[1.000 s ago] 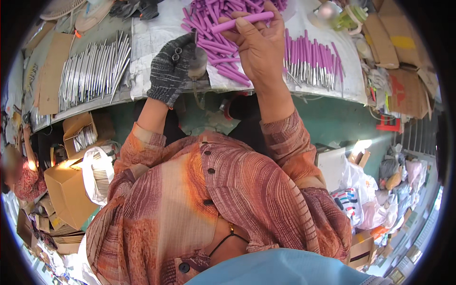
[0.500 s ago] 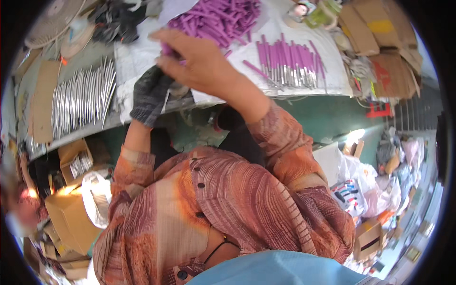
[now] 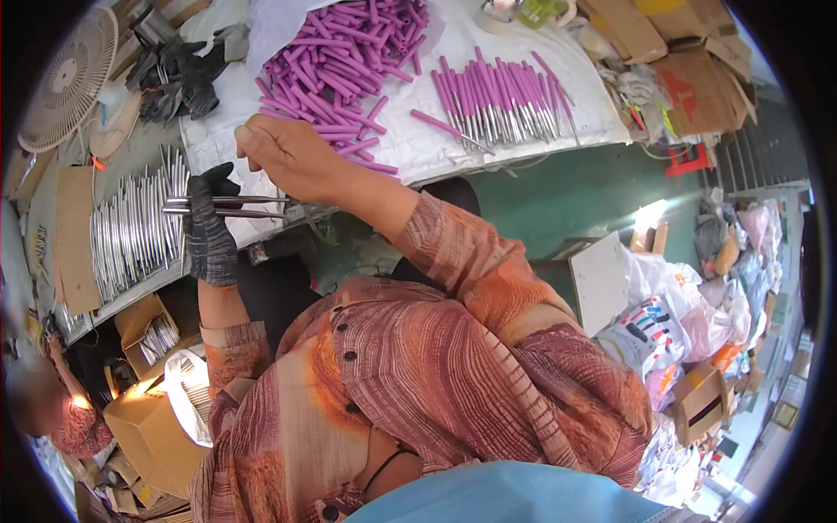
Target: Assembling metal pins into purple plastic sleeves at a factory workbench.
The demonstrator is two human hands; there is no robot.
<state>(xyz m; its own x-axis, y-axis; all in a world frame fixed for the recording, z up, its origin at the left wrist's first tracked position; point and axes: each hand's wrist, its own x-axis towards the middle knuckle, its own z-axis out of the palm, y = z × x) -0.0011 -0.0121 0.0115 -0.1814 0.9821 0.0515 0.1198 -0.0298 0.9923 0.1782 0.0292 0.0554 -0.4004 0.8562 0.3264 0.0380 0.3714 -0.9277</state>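
Left fingers (image 3: pixel 201 192) clasp rods (image 3: pixel 253 200), right fingers (image 3: pixel 251 145) curl, hold unclear; cardboard (image 3: pixel 715 100) bears red markings.

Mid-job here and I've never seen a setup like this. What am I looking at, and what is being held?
There's no machine: these are a person's own hands. A fisheye camera on the person's head looks down, so straight edges bend. The gloved left hand grips metal rods; the bare right hand is curled beside them, and whether it holds anything is hidden. On the table lie a heap of purple tubes, a row of bare rods at left, and purple-sleeved rods at right.
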